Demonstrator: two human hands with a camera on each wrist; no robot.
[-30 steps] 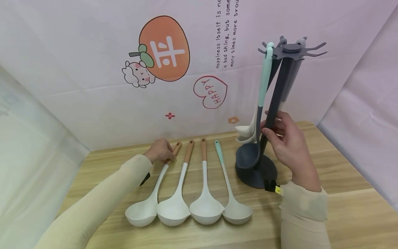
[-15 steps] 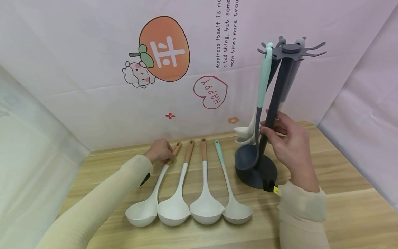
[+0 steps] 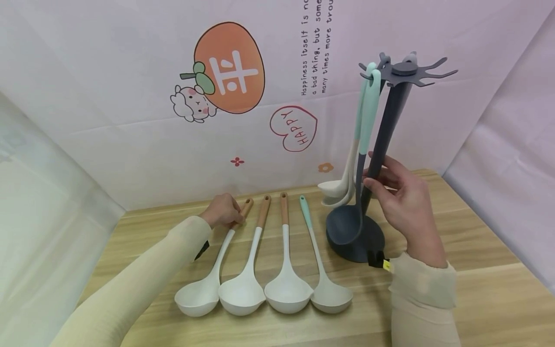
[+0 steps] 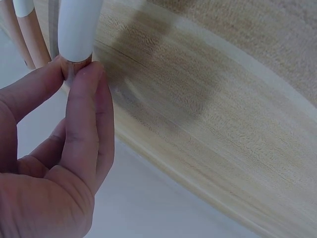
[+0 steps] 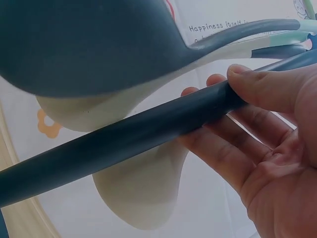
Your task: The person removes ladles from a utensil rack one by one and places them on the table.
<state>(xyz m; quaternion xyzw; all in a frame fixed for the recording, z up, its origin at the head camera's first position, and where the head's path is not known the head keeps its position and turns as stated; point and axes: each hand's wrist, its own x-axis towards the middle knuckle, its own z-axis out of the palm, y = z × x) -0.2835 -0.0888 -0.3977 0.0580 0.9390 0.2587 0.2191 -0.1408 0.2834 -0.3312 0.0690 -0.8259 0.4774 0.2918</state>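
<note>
In the head view, the rack [image 3: 382, 140] on the bench [image 3: 477, 299] has turned a little, so a second green handle [image 3: 359, 118] now appears beside the first [image 3: 370, 111]; turning it seems to be the work in hand. In the left wrist view, the left grip [image 4: 74, 166] pinches the wooden handle [image 4: 72, 64] of a white ladle [image 4: 79, 29]. In the right wrist view, the right grip [image 5: 267, 134] holds the post [image 5: 129, 136], near the hanging ladles [image 5: 94, 49].

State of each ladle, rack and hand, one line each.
Leftmost wood-handled ladle: on table, handle pinched
Second ladle, third ladle: on table, unheld
Fourth ladle: on table, unheld
Dark rack: standing on table, post gripped
Mint-handled dark ladle: hanging from rack
Rear pale ladles: hanging, partly hidden
Left hand: pinching leftmost ladle
Right hand: gripping rack post
</note>
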